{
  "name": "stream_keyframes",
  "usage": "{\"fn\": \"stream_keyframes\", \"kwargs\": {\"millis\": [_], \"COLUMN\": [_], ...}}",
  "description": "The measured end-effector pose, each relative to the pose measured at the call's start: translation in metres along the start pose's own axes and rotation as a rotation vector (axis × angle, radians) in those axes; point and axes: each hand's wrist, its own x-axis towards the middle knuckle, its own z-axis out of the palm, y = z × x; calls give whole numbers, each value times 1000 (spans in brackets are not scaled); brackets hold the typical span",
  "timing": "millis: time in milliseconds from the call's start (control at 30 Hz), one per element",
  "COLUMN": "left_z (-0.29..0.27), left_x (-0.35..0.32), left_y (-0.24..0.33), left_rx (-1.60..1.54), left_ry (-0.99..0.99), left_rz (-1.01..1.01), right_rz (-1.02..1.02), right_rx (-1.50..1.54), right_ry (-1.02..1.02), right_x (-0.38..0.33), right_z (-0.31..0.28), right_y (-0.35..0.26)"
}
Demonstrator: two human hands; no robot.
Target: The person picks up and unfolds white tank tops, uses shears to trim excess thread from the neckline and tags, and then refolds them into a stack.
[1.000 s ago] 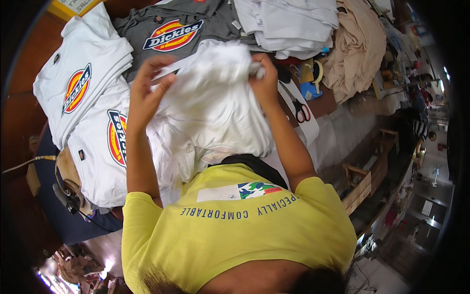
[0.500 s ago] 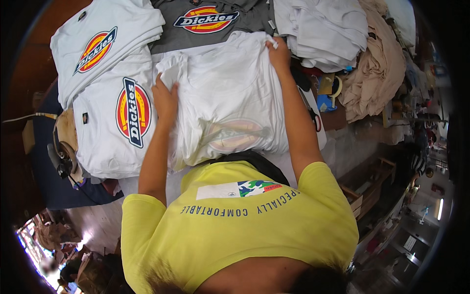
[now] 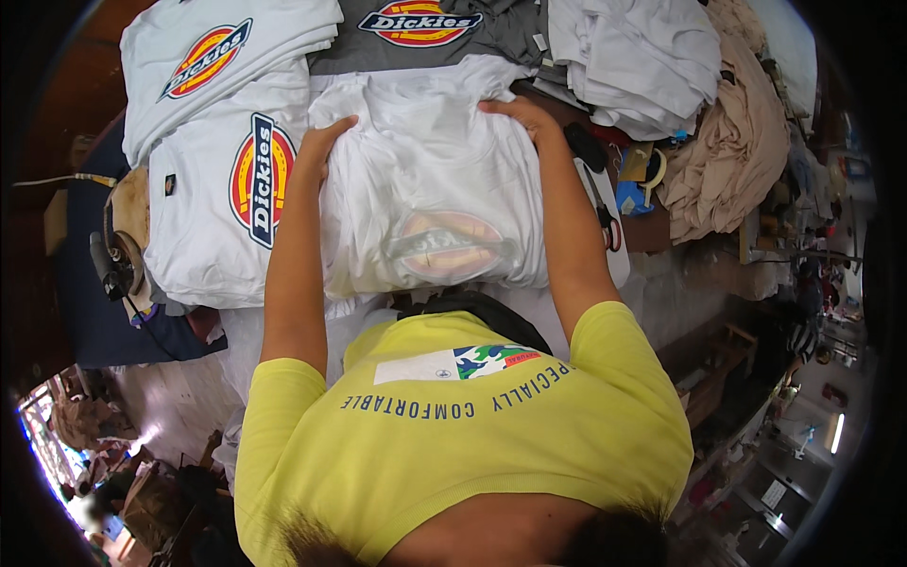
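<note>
In front of me a white T-shirt (image 3: 425, 175) lies over the work surface, its cloth wrinkled and a round coloured print showing faintly through near my body. My left hand (image 3: 326, 142) grips its left side by the upper part, thumb on top and most fingers hidden by cloth. On the opposite side my right hand (image 3: 522, 115) holds the upper right edge, thumb lying over the fabric. Left of it rests a stack of folded white T-shirts (image 3: 203, 213) with a bright oval print, close beside my left forearm.
Another folded white T-shirt pile (image 3: 151, 57) and a dark grey printed T-shirt (image 3: 340, 38) lie at the back. White cloth (image 3: 633, 57) and beige cloth (image 3: 732, 161) are heaped to the right. Scissors (image 3: 605, 215) and a tape roll (image 3: 654, 168) sit beside my right forearm.
My right hand has moved left and slightly nearer along the T-shirt's far edge. My left hand has shifted a little farther away, and the T-shirt's upper part has changed shape.
</note>
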Motion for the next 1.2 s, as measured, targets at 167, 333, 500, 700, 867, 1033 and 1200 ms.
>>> {"fn": "stream_keyframes", "kwargs": {"millis": [167, 333, 500, 700, 867, 1033, 1200], "left_z": [-5, -7, -51, -19, -20, -47, -27], "left_x": [-44, -88, -170, -234, -214, -248, -256], "left_y": [-29, -56, -84, -99, -118, -100, -129], "left_rx": [-380, -109, 415, 413, 373, 393, 436], "left_ry": [-318, -260, -242, -316, -123, -313, -225], "left_rz": [-26, 224, 684, 714, 815, 681, 569], "right_rz": [-226, -275, -681, -650, -674, -762, -685], "right_rx": [-242, -213, 153, -349, -520, -265, -211], "right_ry": [77, 88, 282, 507, 869, 795, 721], "right_x": [-4, -61, -186, -305, -295, -326, -326], "right_z": [19, 45, -14, -10, 31, 43, 48], "right_y": [32, 64, 143, 189, 180, 169, 183]}}
